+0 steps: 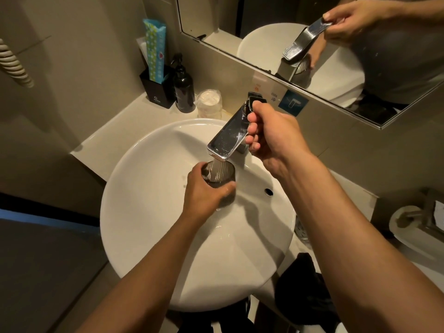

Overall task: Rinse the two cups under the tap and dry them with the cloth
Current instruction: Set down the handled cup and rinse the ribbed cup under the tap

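1. Head view: the left hand (204, 191) is wrapped around a dark, see-through glass cup (219, 175), fingers closed about its side wall. It holds the cup upright over the white basin (144, 212), directly under the spout of the chrome tap (228, 135).
2. Water is falling from the spout into the mouth of the cup, so I judge that the first rinse is under way.
3. The right hand (271, 133) is curled over the tap's lever, thumb and fingers closed on its far end. The mirror (240, 27) shows the same grip from the other side.
4. Handling: the cup looks like stiff, thin-walled glass, so it is probably breakable if knocked against the ceramic basin or the metal spout.
5. It should be light when empty, though it will grow heavier as it fills. The wet wall will likely be slippery.
6. The best hold seems to be the present one: a full wrap around the middle of the wall, with the rim clear of the spout. A pinch at the rim would be less secure.
7. Neither a second glass cup nor a drying cloth can be picked out with certainty. A plastic-wrapped white item (209, 104) stands beside a black pump bottle (183, 92) on the counter, but I cannot tell what it is.
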